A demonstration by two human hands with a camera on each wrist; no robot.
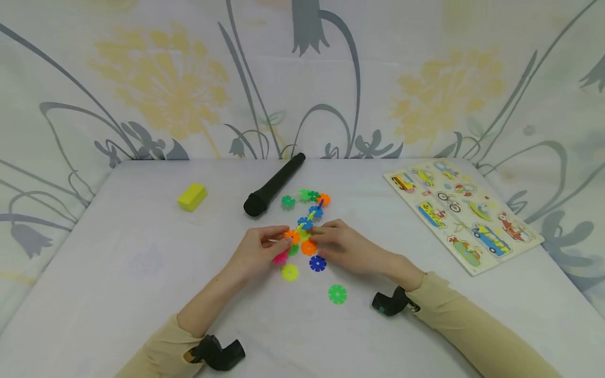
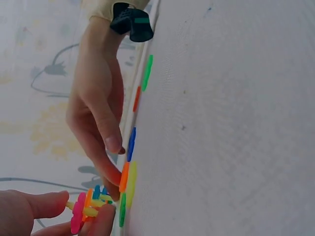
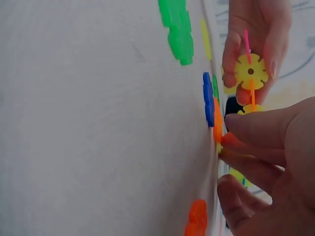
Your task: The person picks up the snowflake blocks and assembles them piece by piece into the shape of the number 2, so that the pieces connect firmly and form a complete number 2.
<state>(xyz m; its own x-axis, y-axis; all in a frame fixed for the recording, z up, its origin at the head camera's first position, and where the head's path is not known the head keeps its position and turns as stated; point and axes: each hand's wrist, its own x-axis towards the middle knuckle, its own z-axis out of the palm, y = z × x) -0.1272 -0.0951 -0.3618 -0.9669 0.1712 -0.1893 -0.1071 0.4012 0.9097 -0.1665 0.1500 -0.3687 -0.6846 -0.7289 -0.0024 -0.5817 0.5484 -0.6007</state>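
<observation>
A chain of slotted plastic flower discs, with pink, yellow, orange and blue pieces joined edge to edge, is pinched at its near end by my left hand. It slants away over the table in the head view. My right hand is low over the table beside the chain, thumb and fingers apart. Its fingertips are right at a loose orange disc. A dark blue disc lies flat near the right thumb. Closer to me are a yellow disc and a green disc.
Beyond the hands lie more loose discs, among them a green disc and an orange disc. A black microphone lies behind. A yellow block is at left, a vehicle picture puzzle board at right.
</observation>
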